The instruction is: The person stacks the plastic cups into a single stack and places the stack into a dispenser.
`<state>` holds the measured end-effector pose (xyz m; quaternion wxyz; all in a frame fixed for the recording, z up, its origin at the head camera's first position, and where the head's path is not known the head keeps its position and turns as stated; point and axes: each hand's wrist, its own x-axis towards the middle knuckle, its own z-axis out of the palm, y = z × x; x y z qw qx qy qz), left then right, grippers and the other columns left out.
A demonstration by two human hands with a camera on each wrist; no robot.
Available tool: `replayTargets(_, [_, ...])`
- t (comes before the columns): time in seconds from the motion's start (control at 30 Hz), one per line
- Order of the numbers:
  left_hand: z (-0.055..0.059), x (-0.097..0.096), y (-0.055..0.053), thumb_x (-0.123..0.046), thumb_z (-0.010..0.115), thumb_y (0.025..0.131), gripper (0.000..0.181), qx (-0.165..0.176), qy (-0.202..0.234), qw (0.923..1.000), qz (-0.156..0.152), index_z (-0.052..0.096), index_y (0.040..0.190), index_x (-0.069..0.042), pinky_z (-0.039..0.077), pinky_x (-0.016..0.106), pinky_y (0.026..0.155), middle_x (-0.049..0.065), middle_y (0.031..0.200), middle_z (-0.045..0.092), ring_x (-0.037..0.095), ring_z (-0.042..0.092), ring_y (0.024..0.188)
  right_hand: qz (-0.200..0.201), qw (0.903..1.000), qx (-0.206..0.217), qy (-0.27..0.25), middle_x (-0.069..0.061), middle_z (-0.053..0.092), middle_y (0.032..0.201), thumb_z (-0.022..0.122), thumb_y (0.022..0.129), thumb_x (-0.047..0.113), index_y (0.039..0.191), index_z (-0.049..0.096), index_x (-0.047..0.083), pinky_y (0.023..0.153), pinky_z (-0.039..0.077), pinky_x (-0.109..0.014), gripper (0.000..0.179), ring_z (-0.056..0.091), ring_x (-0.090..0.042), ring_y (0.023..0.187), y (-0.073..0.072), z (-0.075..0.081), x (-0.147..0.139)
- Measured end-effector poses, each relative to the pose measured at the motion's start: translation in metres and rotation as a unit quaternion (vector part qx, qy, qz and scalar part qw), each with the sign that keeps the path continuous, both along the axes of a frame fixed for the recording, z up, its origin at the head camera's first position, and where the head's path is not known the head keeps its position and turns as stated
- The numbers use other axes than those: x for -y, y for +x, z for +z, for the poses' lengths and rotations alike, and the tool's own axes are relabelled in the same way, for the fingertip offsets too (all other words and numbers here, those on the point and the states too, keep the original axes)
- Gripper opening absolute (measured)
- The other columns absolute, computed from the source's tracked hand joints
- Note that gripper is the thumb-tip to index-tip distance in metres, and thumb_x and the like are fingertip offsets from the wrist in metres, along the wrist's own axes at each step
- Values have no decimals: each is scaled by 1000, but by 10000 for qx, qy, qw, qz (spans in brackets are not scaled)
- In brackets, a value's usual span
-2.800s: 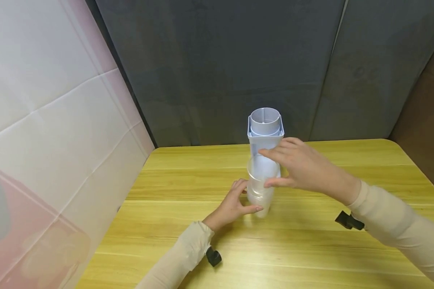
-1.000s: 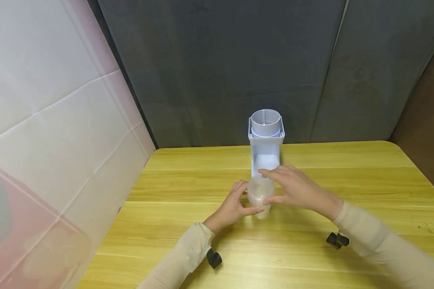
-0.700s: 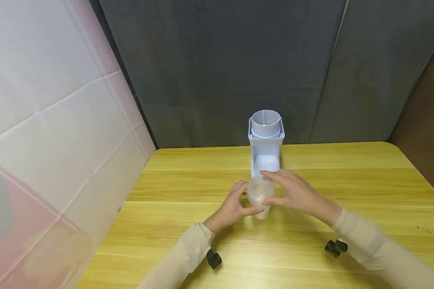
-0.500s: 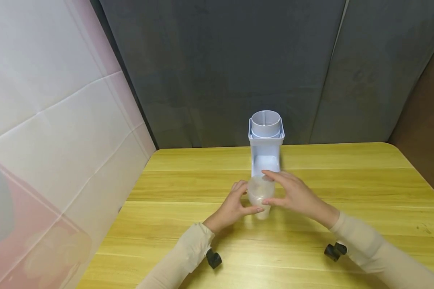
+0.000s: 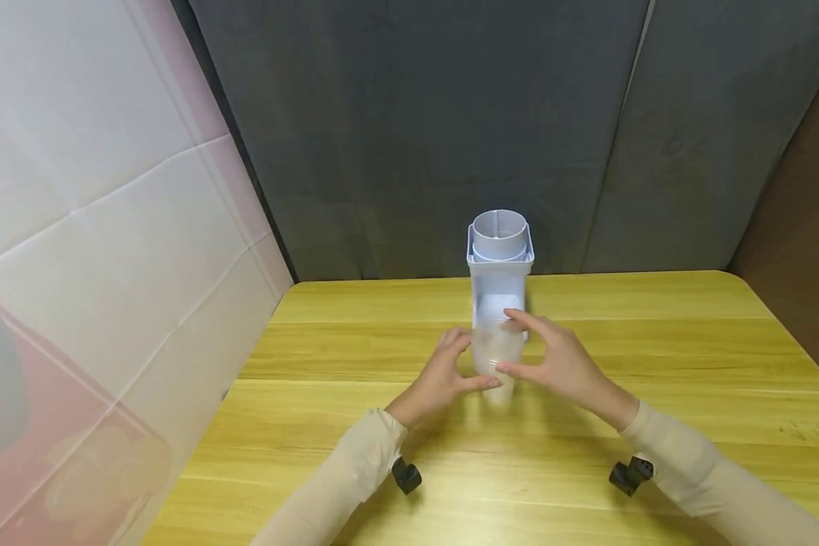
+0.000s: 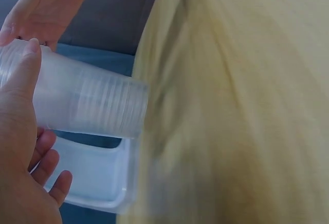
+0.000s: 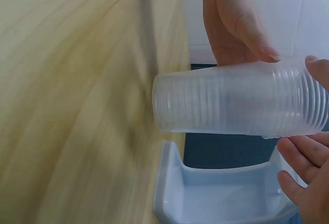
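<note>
Both hands hold a stack of nested clear plastic cups, upright in the middle of the table. My left hand grips it from the left, thumb across the near side and fingers behind. From the right, the thumb and fingers of my right hand curve round the stack's upper part. Several stacked rims show on the cups in the right wrist view. Just behind stands a pale blue-white plastic holder with a round tube on top; the stack and hands cover its lower front. I cannot tell whether the stack's bottom touches the table.
The yellow wood-grain table reaches back to a dark grey panel. A white printed sheet slopes along the left side, and a brown panel stands at the right.
The right hand has come down with its cup, which now sits within the stack. Over the last half second both hands and the stack have shifted slightly away, toward the holder.
</note>
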<state>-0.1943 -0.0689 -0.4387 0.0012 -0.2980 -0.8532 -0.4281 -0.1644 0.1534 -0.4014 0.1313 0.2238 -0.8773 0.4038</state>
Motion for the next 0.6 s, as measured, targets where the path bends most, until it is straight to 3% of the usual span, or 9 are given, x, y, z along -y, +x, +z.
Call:
replayTargets(0.27, [19,-8,-13,-32,85,77,62,-446,18,9989,123,58,130,-15,46,41,100,4,125,56,20,44,116,-161,9988,124,-456,-16,62,136,87,76,29,143,51,10,108,42,-62,79,55,-38,129,-8,16,-4])
replayTargets(0.47, [37,-14,-24,-30,84,78,60,-474,151,9985,208,58,128,-10,45,50,104,8,129,55,25,44,121,-235,9971,208,-688,-16,59,141,85,78,28,143,51,10,106,43,-63,76,56,-38,128,-18,30,-9])
replayTargets(0.6, [50,-18,-34,-32,84,79,58,-595,80,9979,252,60,127,-11,45,48,104,7,129,56,24,45,121,-298,9960,247,-806,-15,58,142,83,80,29,144,50,13,104,43,-65,73,55,-39,127,-26,41,-11])
